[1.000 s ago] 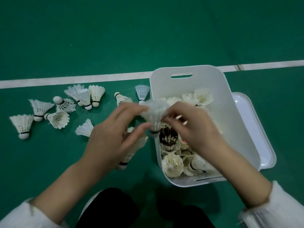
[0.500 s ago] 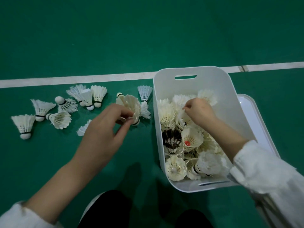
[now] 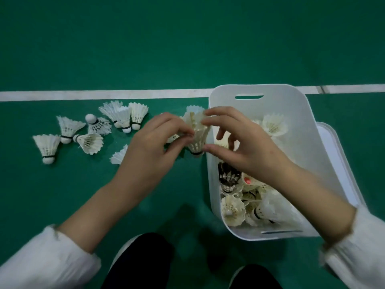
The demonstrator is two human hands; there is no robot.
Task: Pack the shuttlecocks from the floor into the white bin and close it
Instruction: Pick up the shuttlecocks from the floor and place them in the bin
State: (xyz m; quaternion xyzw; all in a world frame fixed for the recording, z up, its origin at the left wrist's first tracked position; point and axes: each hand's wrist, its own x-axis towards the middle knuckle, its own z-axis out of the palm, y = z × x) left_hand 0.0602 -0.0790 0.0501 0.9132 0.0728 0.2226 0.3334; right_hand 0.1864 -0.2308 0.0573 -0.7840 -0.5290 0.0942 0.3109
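From the head camera: two hands meet over the green floor [image 3: 187, 49], just at the left rim of the white bin [image 3: 291, 90]. Between them is one held shuttlecock [image 3: 197, 135], cork end down, feathers up; whether a second is nested inside it cannot be told. The left hand [image 3: 150, 151] pinches its feather skirt with curled fingertips. The right hand [image 3: 245, 147] grasps it too: forefinger on the top edge of the feathers, thumb by the black band near the cork, the other fingers loosely bent above the bin.

Loose shuttlecocks [image 3: 89, 142] lie on the floor left of the hands. Seven are in plain sight and an eighth is half hidden by the left wrist. Feather tips of at least one more show behind the held one.

There is one bin, open, with a slot handle in its far wall. It holds a heap too tangled to count, among it one dark-feathered shuttlecock [image 3: 229, 176] and one red cork [image 3: 247, 180]. One white lid [image 3: 333, 142] lies flat at the bin's right side, partly under it.

One white court line [image 3: 104, 94] runs across behind everything.
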